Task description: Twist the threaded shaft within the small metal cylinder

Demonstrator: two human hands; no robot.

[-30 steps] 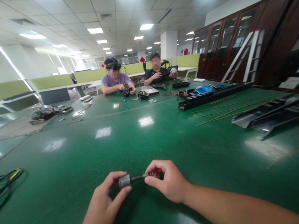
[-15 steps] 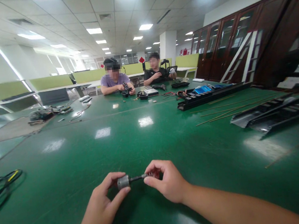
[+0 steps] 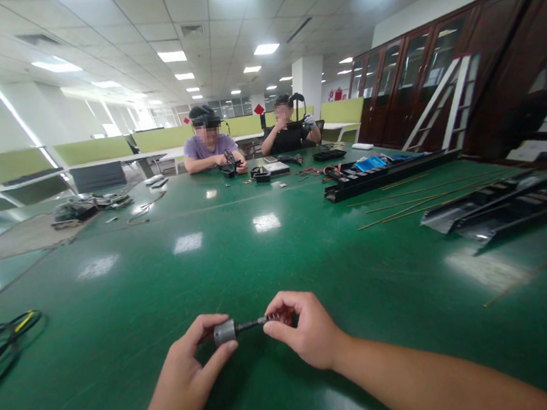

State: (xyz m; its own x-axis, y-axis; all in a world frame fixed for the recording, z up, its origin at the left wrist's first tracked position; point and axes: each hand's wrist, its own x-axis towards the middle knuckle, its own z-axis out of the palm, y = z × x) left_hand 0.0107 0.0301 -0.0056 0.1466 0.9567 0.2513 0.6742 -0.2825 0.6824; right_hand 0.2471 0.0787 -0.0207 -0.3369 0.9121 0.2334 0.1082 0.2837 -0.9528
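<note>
A small grey metal cylinder with a dark thin shaft [image 3: 233, 330] is held just above the green table [image 3: 270, 258], near its front edge. My left hand [image 3: 189, 376] pinches the grey cylinder end between thumb and forefinger. My right hand [image 3: 302, 330] pinches the other end of the shaft, where a small reddish ribbed part shows between the fingers. Both hands are closed on the piece.
A black and yellow cable [image 3: 2, 338] lies at the left. Long black slotted trays [image 3: 501, 208] and thin rods [image 3: 402, 210] lie at the right. Another black tray [image 3: 383, 176] sits farther back. Two people [image 3: 210, 147] sit at the far side with small parts.
My hands and the piece have stayed nearly still. The far person in black has raised an arm toward the head.
</note>
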